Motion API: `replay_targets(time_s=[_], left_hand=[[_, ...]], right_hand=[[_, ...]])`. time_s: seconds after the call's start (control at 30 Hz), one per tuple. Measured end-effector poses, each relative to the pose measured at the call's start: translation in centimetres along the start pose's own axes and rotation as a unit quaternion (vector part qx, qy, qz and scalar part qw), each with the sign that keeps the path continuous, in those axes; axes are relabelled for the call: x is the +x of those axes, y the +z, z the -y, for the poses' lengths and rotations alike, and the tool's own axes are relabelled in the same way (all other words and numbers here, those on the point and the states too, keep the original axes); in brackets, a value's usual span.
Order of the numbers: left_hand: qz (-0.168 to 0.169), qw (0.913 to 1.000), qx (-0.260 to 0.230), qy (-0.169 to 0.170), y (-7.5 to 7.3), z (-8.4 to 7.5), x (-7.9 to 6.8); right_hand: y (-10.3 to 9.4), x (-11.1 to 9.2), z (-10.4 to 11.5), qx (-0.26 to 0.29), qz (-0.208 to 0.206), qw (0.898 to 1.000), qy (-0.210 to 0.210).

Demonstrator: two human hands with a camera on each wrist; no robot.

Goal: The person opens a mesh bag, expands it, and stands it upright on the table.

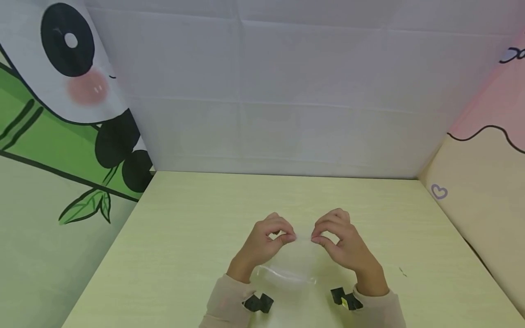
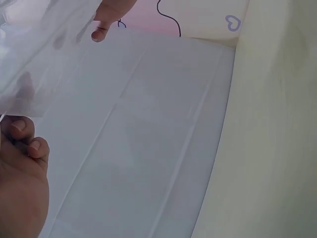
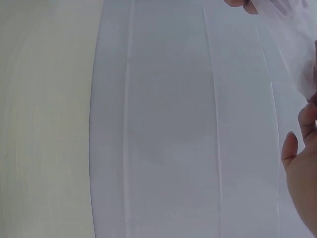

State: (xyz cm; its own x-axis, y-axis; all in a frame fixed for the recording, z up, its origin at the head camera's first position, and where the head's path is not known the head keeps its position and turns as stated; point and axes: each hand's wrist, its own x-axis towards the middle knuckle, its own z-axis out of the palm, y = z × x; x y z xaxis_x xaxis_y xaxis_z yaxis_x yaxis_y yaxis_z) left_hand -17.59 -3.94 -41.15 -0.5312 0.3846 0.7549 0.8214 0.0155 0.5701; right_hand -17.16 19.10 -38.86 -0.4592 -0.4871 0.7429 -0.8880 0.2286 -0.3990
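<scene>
A clear plastic bag (image 1: 291,264) hangs between the two hands, over the middle front of the table. The left hand (image 1: 268,239) pinches one part of its far edge between thumb and fingertips. A short gap away, the right hand (image 1: 338,239) pinches the same edge. In the left wrist view the see-through plastic (image 2: 44,64) spans from the left hand (image 2: 22,173) up to the other hand. Whitish, creased plastic (image 3: 292,39) shows at the top right of the right wrist view, beside the right hand (image 3: 304,163). The bag's lower end is hard to make out against the table.
The pale wooden table (image 1: 176,237) reaches back to a white creased panel (image 1: 287,91). A side panel with a panda picture (image 1: 82,91) stands on the left, a pink and cream one (image 1: 488,191) on the right. Black patches (image 1: 258,303) sit on the sleeve cuffs.
</scene>
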Motion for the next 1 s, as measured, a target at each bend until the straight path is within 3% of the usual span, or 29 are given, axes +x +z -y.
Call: replay_targets(time_s=[0.17,0.33,0.47,0.73,0.83,1.0], left_hand=[[0.001,0.9997,0.025,0.002,-0.30,0.34,-0.24],[0.034,0.9964,0.078,-0.010,-0.52,0.06,-0.34],[0.056,0.9938,0.096,-0.010,-0.25,-0.43,0.04],[0.011,0.9976,0.067,0.016,0.14,-0.11,0.19],[0.004,0.9977,0.066,0.018,0.12,-0.03,0.17],[0.007,0.9988,0.047,-0.010,0.23,0.10,-0.03]], right_hand=[[0.10,-0.02,-0.18,-0.005,0.008,1.000,-0.009],[0.30,0.18,0.00,-0.029,0.014,0.999,-0.017],[0.32,0.24,0.20,-0.016,0.021,1.000,-0.004],[-0.28,-0.33,0.08,0.061,0.019,0.996,0.060],[-0.21,-0.24,0.04,0.079,0.011,0.996,0.047],[-0.01,0.06,0.07,0.103,0.000,0.995,0.015]])
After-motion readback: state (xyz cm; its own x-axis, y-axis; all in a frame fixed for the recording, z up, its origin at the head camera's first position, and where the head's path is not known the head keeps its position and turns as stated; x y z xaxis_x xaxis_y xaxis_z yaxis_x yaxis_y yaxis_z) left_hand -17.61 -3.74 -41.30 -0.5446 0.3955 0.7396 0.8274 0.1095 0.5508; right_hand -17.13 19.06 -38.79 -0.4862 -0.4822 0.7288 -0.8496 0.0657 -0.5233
